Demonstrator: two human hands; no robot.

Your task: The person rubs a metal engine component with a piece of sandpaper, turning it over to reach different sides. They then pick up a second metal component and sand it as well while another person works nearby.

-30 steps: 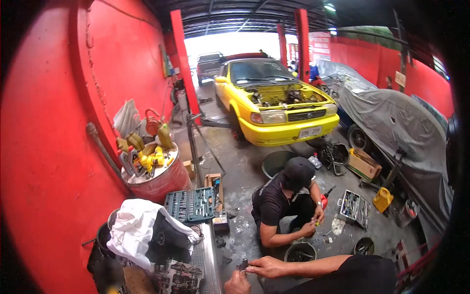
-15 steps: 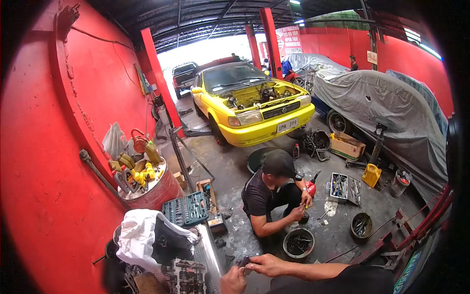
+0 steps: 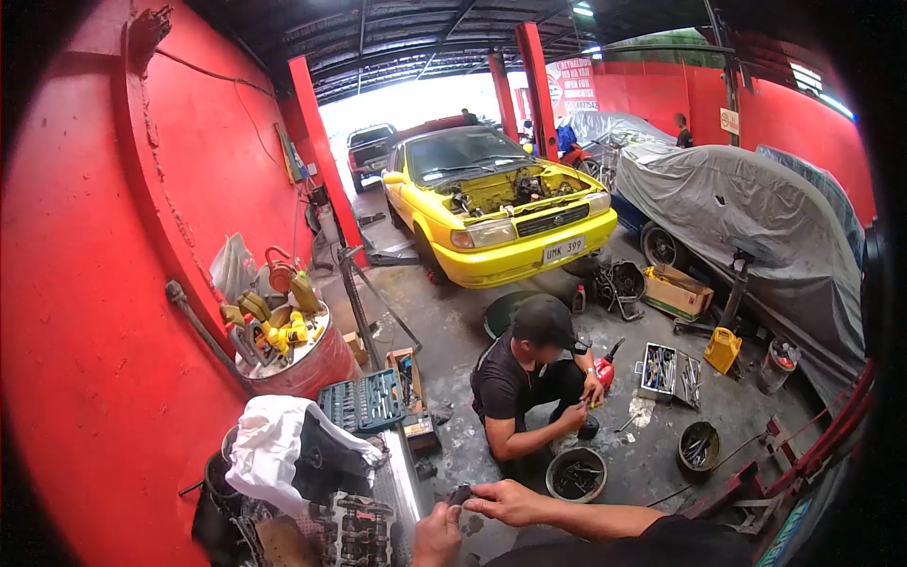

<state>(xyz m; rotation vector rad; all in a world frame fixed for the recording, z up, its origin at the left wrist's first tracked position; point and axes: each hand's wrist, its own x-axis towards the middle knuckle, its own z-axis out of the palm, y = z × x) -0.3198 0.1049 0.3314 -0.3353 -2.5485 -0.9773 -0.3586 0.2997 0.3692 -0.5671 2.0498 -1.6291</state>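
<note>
Raised slightly since the earlier frame, the small dark part (image 3: 460, 493), its axis indiscernible, is pinched between left hand (image 3: 436, 535) and right hand (image 3: 510, 502) beside the metal bench (image 3: 402, 472); the round pan (image 3: 550, 480) beyond holds metal pieces.

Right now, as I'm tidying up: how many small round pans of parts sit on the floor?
2: one pan before the crouching person, another pan right of it, near the tool tray. Others may be hidden.
</note>
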